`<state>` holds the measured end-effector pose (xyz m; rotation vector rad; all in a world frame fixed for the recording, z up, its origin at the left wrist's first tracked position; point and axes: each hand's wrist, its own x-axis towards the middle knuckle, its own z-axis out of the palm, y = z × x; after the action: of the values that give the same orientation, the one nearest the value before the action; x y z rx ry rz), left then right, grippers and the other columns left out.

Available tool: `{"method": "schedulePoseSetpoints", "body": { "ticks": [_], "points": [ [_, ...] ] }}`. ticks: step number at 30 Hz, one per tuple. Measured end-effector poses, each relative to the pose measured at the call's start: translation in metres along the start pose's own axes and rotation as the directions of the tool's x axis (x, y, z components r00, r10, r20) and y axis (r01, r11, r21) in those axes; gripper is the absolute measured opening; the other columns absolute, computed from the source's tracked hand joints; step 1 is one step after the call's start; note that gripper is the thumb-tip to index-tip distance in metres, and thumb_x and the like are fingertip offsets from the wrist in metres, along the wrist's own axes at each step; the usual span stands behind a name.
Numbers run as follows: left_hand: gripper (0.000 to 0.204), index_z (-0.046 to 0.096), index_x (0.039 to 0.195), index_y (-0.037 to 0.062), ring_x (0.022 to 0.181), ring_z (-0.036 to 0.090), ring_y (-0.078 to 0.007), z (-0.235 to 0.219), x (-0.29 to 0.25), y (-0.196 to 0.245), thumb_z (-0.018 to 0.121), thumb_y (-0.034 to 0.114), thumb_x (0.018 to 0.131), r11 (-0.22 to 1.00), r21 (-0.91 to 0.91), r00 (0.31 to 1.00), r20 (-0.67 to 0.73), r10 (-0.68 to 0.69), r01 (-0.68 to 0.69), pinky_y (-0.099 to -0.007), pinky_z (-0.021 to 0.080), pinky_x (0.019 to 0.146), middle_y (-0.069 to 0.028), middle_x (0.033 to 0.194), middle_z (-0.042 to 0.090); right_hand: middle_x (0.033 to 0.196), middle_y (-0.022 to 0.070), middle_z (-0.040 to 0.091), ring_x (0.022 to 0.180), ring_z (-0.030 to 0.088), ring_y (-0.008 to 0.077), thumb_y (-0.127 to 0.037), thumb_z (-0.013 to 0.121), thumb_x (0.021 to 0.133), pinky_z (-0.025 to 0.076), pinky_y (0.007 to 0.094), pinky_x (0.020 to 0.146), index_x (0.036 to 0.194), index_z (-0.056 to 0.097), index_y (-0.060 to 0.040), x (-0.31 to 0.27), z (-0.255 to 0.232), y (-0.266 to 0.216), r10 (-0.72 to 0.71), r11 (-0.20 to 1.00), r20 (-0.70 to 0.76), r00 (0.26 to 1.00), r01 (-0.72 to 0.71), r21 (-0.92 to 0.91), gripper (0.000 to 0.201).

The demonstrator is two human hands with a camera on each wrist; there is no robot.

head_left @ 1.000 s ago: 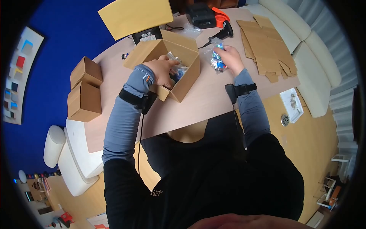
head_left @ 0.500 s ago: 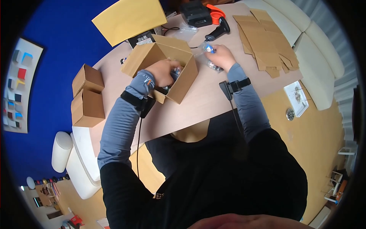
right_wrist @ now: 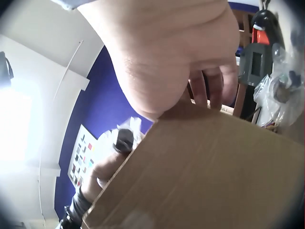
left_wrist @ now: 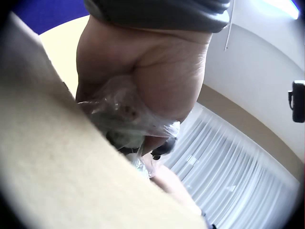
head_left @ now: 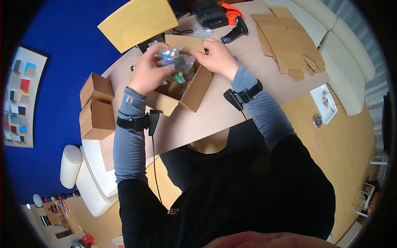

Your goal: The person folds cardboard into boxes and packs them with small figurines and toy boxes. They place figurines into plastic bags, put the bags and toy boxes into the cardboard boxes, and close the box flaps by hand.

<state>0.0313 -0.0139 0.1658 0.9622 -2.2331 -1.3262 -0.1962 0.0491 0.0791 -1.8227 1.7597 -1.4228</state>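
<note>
Above the opened cardboard box (head_left: pixel 198 89), the left hand (head_left: pixel 149 70) holds clear plastic bags (head_left: pixel 173 57) with small blue, dark and green items inside. In the left wrist view, crinkled plastic (left_wrist: pixel 136 114) lies under the palm of the left hand (left_wrist: pixel 143 76). The right hand (head_left: pixel 217 58) grips the box's upper right edge, thumb on one side. From the right wrist view, fingers of the right hand (right_wrist: pixel 176 62) go over the cardboard wall (right_wrist: pixel 205 167). Behind the right hand, a bagged item (right_wrist: pixel 286 90) lies on the table, partly cut off.
Two small closed boxes (head_left: pixel 97 122) stand at the table's left. A yellow panel (head_left: pixel 138 22) rises behind the open box. Further back are a black device (head_left: pixel 211 14), an orange object (head_left: pixel 232 13) and a handheld scanner (head_left: pixel 235 31). Flattened cardboard (head_left: pixel 287 41) lies at the right.
The left hand has come up out of the box with bagged items. The right hand has let go of its bag, now on the table, and moved left onto the box edge.
</note>
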Motion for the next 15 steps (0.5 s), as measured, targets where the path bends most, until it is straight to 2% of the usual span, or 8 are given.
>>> {"method": "schedulePoseSetpoints", "body": {
  "ticks": [1,2,4,5,7,10,14,15],
  "points": [
    [0.052,0.053,0.127,0.0059,0.097,0.069,-0.0179,-0.004,-0.002,-0.001,0.074,-0.005,0.080,0.991,-0.073,0.992,-0.059,0.109,-0.113,-0.0290,0.059,0.080,-0.0090,0.109,0.067,0.079,0.0173,0.063,0.071,0.061,0.0324,-0.030,0.073,0.091,0.048,0.0399,0.065,0.088,0.070,0.0017,0.000,0.005,-0.001,-0.054,0.999,-0.102,0.993,0.054,-0.003,0.032],
    [0.053,0.053,0.128,0.0061,0.098,0.069,-0.0186,-0.009,-0.007,0.000,0.073,-0.006,0.080,0.964,-0.139,0.970,-0.124,0.209,-0.226,-0.0294,0.059,0.082,-0.0092,0.110,0.066,0.079,0.0173,0.063,0.071,0.061,0.0324,-0.030,0.073,0.091,0.048,0.0399,0.065,0.088,0.070,0.0017,0.000,0.005,-0.005,-0.057,0.998,-0.101,0.993,0.057,-0.002,0.032],
    [0.052,0.053,0.128,0.0058,0.105,0.067,-0.0204,-0.024,-0.019,0.003,0.069,-0.009,0.081,0.929,-0.248,0.957,-0.165,0.238,-0.273,-0.0339,0.060,0.089,-0.0101,0.116,0.064,0.074,0.0157,0.059,0.067,0.057,0.0332,-0.028,0.071,0.093,0.045,0.0416,0.061,0.084,0.066,0.0025,-0.002,0.003,-0.011,-0.098,0.991,-0.114,0.989,0.086,-0.107,0.032],
    [0.052,0.053,0.128,0.0047,0.105,0.067,-0.0199,-0.031,-0.027,0.007,0.069,-0.010,0.081,0.937,-0.202,0.947,-0.206,0.245,-0.286,-0.0335,0.059,0.090,-0.0097,0.116,0.064,0.074,0.0157,0.059,0.067,0.057,0.0332,-0.028,0.071,0.093,0.045,0.0416,0.061,0.084,0.066,0.0025,-0.004,0.000,-0.015,-0.098,0.991,-0.108,0.989,0.086,-0.107,0.032],
    [0.049,0.054,0.125,0.0024,0.103,0.066,-0.0182,-0.041,-0.043,0.015,0.071,-0.010,0.081,0.933,-0.150,0.918,-0.287,0.274,-0.326,-0.0320,0.058,0.090,-0.0083,0.113,0.065,0.075,0.0145,0.059,0.069,0.059,0.0382,-0.033,0.067,0.093,0.045,0.0451,0.059,0.072,0.062,-0.0007,-0.006,-0.010,-0.024,-0.158,0.982,-0.215,0.964,0.131,-0.137,0.039],
    [0.044,0.056,0.122,0.0042,0.101,0.065,-0.0147,-0.056,-0.064,0.013,0.073,-0.007,0.083,0.924,-0.101,0.864,-0.404,0.300,-0.369,-0.0311,0.055,0.088,-0.0038,0.107,0.066,0.073,0.0127,0.058,0.067,0.058,0.0351,-0.029,0.068,0.094,0.045,0.0419,0.057,0.073,0.062,-0.0018,-0.007,-0.025,-0.033,-0.226,0.974,-0.292,0.929,0.211,-0.083,0.035],
    [0.044,0.056,0.125,0.0056,0.102,0.064,-0.0149,-0.076,-0.079,-0.020,0.069,-0.006,0.086,0.922,-0.196,0.869,-0.443,0.220,-0.333,-0.0316,0.052,0.093,-0.0020,0.108,0.065,0.073,0.0112,0.059,0.065,0.057,0.0329,-0.027,0.070,0.093,0.045,0.0400,0.057,0.081,0.069,-0.0026,-0.007,-0.041,-0.036,-0.291,0.956,-0.380,0.878,0.282,-0.080,0.027],
    [0.044,0.055,0.123,0.0054,0.098,0.067,-0.0152,-0.079,-0.079,-0.030,0.072,-0.007,0.085,0.915,-0.233,0.873,-0.445,0.201,-0.329,-0.0309,0.056,0.088,-0.0042,0.107,0.067,0.074,0.0104,0.060,0.066,0.058,0.0302,-0.026,0.070,0.094,0.046,0.0384,0.059,0.087,0.072,-0.0025,-0.005,-0.046,-0.033,-0.321,0.947,-0.363,0.875,0.303,-0.106,0.025]
  ]
}}
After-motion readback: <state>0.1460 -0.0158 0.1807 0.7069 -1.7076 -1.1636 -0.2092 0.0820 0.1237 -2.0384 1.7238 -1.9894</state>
